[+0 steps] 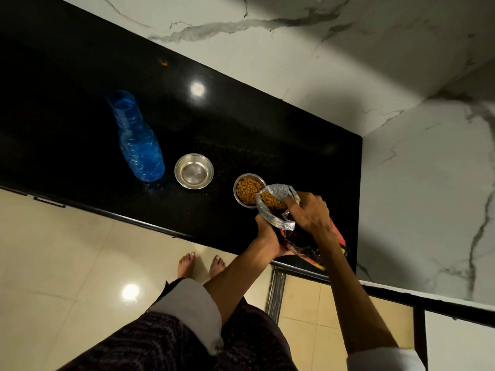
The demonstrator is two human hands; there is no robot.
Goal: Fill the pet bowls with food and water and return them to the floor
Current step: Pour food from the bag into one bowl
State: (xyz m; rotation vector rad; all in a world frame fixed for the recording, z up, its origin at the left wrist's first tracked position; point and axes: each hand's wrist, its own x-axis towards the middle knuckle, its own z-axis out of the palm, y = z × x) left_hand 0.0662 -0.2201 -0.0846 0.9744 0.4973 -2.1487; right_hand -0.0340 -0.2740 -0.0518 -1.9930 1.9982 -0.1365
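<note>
Kibble (247, 187) fills the right bowl (239, 200) well up its wall, and more sits in the tilted mouth of the bag (276, 207), which overhangs that bowl's near right rim. Both hands grip the bag: the left hand (269, 234) curls round its body from the near left, and the right hand (310, 214) pinches the crinkled clear liner at the mouth from above. The bag's red and black tail lies on the black counter (241, 116) toward its near right corner.

To the left, apart from the food bowl, stands a second steel bowl (194, 171); whether it holds water I cannot tell, though its floor shows plainly. Further left, just beside it, a blue bottle (136, 140) stands upright with no cap that I can see.

My judgement is that the pour is about finished. The bag is soft and floppy, so it wants one hand under its weight and one steering the lip, as it is held now. The bowls look light, stiff and slick; each is best taken by the rim with fingers on opposite sides and kept level, since kibble piled this high will spill at a tilt. The bottle's thin ribbed wall will likely give under a squeeze, so hold it low round the body.
</note>
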